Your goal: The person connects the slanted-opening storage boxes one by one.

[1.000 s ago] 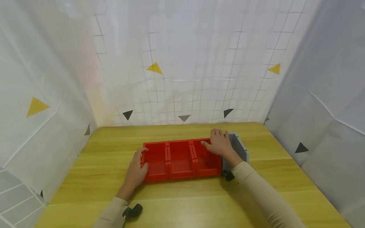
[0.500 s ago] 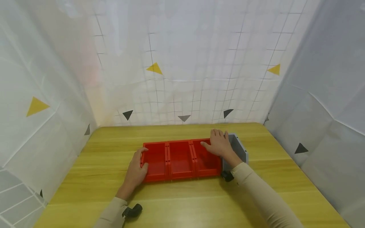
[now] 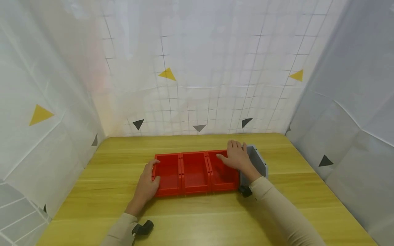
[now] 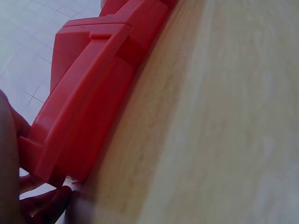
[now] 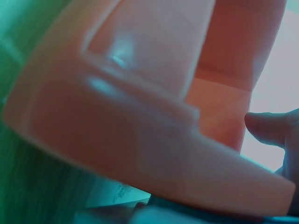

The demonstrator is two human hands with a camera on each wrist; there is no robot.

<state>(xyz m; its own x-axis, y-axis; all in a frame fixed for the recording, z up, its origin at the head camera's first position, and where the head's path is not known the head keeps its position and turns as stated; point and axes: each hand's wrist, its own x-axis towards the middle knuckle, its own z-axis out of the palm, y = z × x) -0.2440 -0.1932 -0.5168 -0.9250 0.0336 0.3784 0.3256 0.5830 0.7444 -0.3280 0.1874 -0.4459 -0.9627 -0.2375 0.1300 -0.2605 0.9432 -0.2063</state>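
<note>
Three red plastic storage bins stand side by side in the head view: a left red bin (image 3: 166, 172), a middle red bin (image 3: 194, 172) and a right red bin (image 3: 223, 176). A grey bin (image 3: 258, 160) adjoins the row's right end. My left hand (image 3: 146, 182) grips the left red bin's outer wall, thumb at the near rim; in the left wrist view its fingers (image 4: 49, 203) curl at the bin's edge. My right hand (image 3: 238, 157) lies over the joint between right red bin and grey bin, thumb spread over the red one. Its fingertips are hidden.
The bins rest on a yellow wood-grain table (image 3: 197, 218). White sheeting (image 3: 197, 68) with grid lines and triangles encloses the back and sides. A black wrist camera (image 3: 143, 227) sits at the left cuff, another (image 3: 245, 191) near the grey bin's front.
</note>
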